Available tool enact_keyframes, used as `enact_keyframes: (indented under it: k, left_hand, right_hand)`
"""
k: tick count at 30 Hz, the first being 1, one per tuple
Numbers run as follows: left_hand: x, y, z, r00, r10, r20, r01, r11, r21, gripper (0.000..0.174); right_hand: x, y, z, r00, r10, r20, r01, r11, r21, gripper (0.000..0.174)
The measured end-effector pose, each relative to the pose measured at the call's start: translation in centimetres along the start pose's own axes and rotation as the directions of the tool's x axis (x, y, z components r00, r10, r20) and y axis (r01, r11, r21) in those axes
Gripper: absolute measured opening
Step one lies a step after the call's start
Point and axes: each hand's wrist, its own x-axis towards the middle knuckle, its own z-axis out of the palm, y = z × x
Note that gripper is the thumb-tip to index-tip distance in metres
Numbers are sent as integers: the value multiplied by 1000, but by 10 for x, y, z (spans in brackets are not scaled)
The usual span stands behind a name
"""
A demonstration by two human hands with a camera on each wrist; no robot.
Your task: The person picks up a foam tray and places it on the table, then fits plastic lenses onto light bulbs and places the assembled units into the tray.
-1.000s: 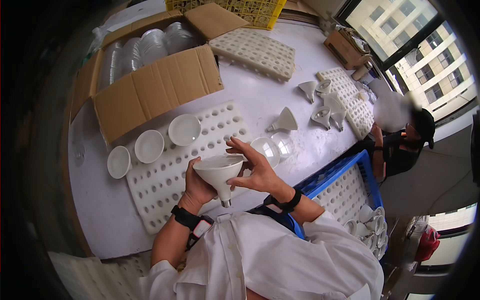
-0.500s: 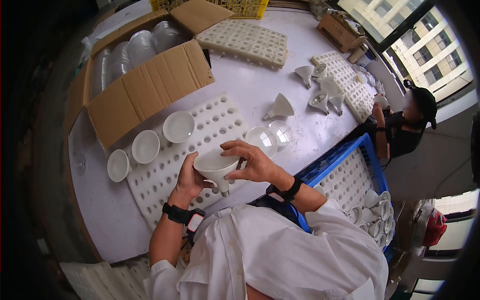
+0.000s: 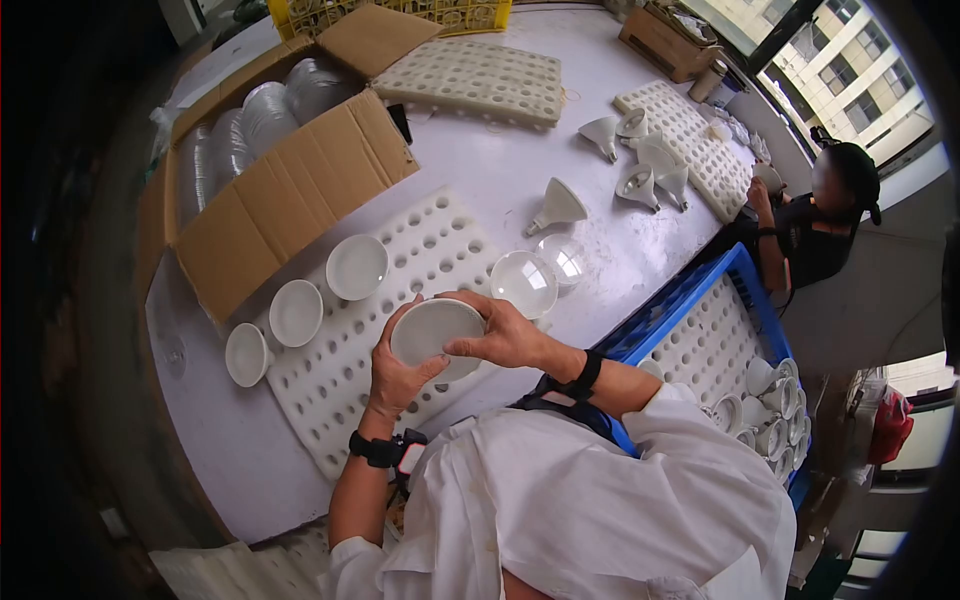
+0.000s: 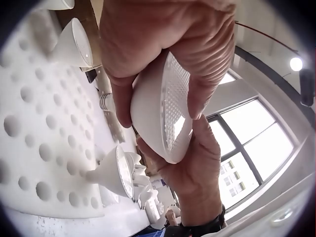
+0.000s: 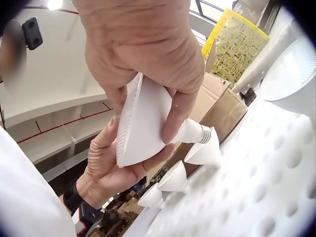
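Observation:
Both hands hold one white flared lamp bulb [image 3: 436, 335], its dimpled round face tipped up toward the head camera. My left hand [image 3: 398, 374] grips the rim from the left, and my right hand [image 3: 508, 334] grips it from the right, with both thumbs at the face. The right wrist view shows the bulb's metal screw base [image 5: 205, 134] pointing away from me. Beneath the hands lies a white foam tray [image 3: 430, 235] with rows of holes. Three similar lamps [image 3: 357, 267] stand along its left side. Two clear round covers [image 3: 523, 284] lie at its right.
An open cardboard box [image 3: 300, 190] of stacked clear covers stands at the back left. More lamps [image 3: 638, 185] lie near another foam tray [image 3: 690, 140]. A blue crate [image 3: 740, 262] with lamps sits at the right, by a seated person [image 3: 815, 235]. A yellow crate [image 3: 400, 15] is behind.
The bulb has tilted from upright, screw base down, to face up toward the head camera. The right hand has shifted its hold, its thumb now at the face. The head view has shifted slightly.

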Motion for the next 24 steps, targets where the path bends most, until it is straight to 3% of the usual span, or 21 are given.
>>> enact_keyframes:
  k: [3, 6, 11, 14, 15, 17, 18, 19, 21, 22, 23, 24]
  left_hand:
    - [0, -4, 3, 1000, 13, -18, -13, 999, 30, 72]
    - [-2, -6, 12, 998, 39, -47, -39, 999, 1, 71]
    - [14, -5, 21, 996, 53, -69, -45, 992, 118, 69]
    - [45, -4, 21, 997, -8, -78, 15, 995, 100, 68]
    - [57, -4, 23, 996, -58, -73, 63, 996, 66, 67]
    - [79, -9, 32, 1000, -18, -23, 21, 991, 135, 62]
    - [92, -17, 28, 992, -80, -101, 71, 994, -83, 58]
    - [106, -25, 27, 973, -167, -162, 113, 947, -300, 55]
    - [129, -40, 23, 958, -211, -192, 139, 933, -332, 52]
    - [139, -47, 21, 933, -256, -254, 155, 921, -358, 49]
    - [147, -57, 18, 935, -259, -245, 160, 919, -359, 49]
    - [155, -68, 15, 903, -300, -308, 182, 915, -359, 50]
  right_hand:
    - [-2, -2, -3, 998, -67, -22, 67, 998, 3, 59]
    - [-5, 0, -8, 998, 37, 43, -39, 999, 30, 55]
    - [3, 20, -16, 998, -26, -51, 32, 993, 117, 59]
    - [20, 13, -32, 997, 22, -80, -7, 983, 183, 60]
    - [23, 10, -37, 995, 22, -99, -3, 983, 184, 60]
    - [30, 5, -55, 981, 15, -191, 3, 996, 92, 60]
    - [31, 10, -65, 964, -93, -250, 104, 994, 31, 55]
    - [29, 10, -84, 954, -91, -284, 100, 995, 18, 55]
    - [24, 9, -126, 902, -79, -424, 125, 989, 82, 47]
    - [22, 23, -152, 860, 39, -509, 47, 987, 155, 42]
    - [19, 45, -180, 803, 158, -575, -21, 971, 236, 38]
    - [16, 66, -209, 692, 150, -707, -87, 988, 124, 34]
